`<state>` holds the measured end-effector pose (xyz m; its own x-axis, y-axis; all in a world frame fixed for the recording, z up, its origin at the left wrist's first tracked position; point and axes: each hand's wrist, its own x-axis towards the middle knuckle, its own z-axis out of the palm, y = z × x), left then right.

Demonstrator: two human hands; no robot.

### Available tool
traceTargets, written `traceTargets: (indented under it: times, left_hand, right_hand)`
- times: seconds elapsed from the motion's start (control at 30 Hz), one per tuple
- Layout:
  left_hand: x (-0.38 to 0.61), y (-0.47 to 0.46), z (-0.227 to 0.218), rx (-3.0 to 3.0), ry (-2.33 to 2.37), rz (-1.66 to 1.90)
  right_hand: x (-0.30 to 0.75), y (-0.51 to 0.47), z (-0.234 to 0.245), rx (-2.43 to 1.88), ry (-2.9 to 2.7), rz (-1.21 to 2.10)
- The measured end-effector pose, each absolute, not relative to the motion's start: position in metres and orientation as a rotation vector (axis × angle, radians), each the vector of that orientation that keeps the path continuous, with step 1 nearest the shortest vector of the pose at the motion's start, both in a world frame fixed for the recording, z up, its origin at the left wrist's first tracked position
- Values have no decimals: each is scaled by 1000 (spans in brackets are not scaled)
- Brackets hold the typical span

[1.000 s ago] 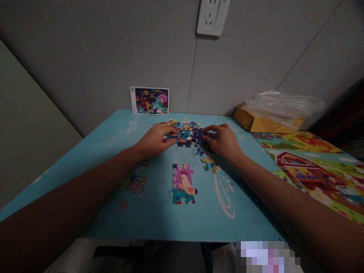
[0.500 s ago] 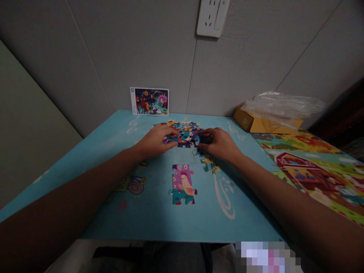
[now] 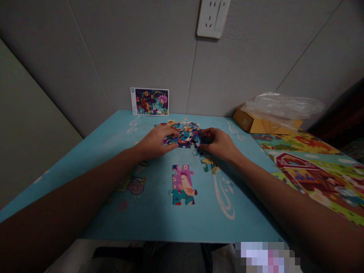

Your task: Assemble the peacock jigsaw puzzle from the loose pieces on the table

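A heap of loose jigsaw puzzle pieces (image 3: pixel 186 136) lies toward the far side of the blue table. At its left edge rests my left hand (image 3: pixel 157 142), thumb and fingers apart around some pieces. My right hand (image 3: pixel 218 144) curves round the right edge of the heap, with a gap between thumb and fingers. I see no piece clearly gripped in either hand. Nearer to me lies a small joined puzzle section (image 3: pixel 183 185) showing a purple creature with a pale figure. A few yellow and teal pieces (image 3: pixel 209 165) sit just below my right hand.
A picture card (image 3: pixel 152 101) leans against the wall at the back. On the right are a yellow cardboard box (image 3: pixel 267 123) with a clear plastic bag (image 3: pixel 284 108) on it, and a colourful farm picture (image 3: pixel 321 174). A wall socket (image 3: pixel 212 19) is above.
My right hand has shifted very slightly to the right at the heap's edge. My left hand and the joined puzzle section stay practically where they were.
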<state>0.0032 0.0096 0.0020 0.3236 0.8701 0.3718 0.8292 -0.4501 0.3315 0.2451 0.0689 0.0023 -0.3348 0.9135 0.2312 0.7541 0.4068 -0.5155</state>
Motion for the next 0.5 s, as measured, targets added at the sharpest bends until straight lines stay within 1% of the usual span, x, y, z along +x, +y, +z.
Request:
traceTargets:
  times: [0.1,0.2,0.27,0.4,0.5]
  left_hand:
    - [2,10,0,2513,1567,799]
    - [1,10,0,2551,1518,853]
    - [2,9,0,2600,1439,919]
    - [8,7,-1,2734,1080,1042]
    - [8,8,-2,2774,941,1158]
  right_hand:
    - [245,70,3,-1451,-2140,486]
    - [245,67,4,-1363,-2072,431]
    - [243,63,3,-1171,-2061,496]
    - [234,49,-2,-699,-2171,830]
    - [230,42,0,-588,-2226,867]
